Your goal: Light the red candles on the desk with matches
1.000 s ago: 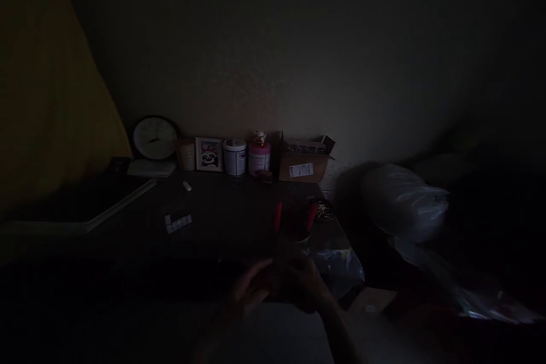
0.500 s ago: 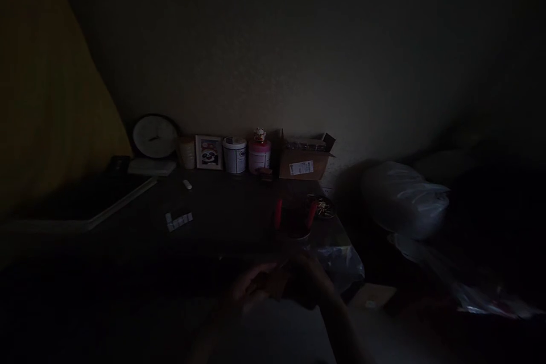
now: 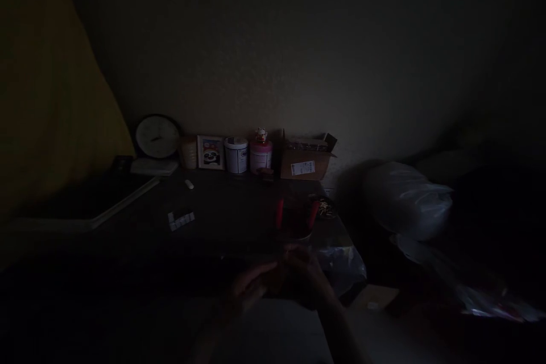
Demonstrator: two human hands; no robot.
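Note:
The room is very dark, so details are faint. Held in front of the desk's near edge, my left hand [image 3: 251, 284] is closed around a small reddish-brown, box-like thing [image 3: 273, 277]. My right hand [image 3: 302, 264] meets it from the other side, fingers pinched together; what they hold is lost in shadow. Just beyond my hands, two upright red candles, a left one [image 3: 280, 213] and a right one [image 3: 313, 213], stand on the desk [image 3: 230, 210]. Behind the right candle sits a round dish [image 3: 326, 207] of short pale sticks.
Along the wall stand a round clock [image 3: 157, 136], a panda picture frame [image 3: 210, 152], a white tin [image 3: 236, 154], a pink-lidded tin [image 3: 261, 156] with a figurine, and a cardboard box [image 3: 305, 166]. White strips [image 3: 181, 220] lie at left. A plastic bag [image 3: 405, 199] bulges at right.
The fingers of my right hand have risen slightly and drawn into a pinch beside the reddish-brown thing. My left hand keeps its grip. The view has shifted a little.

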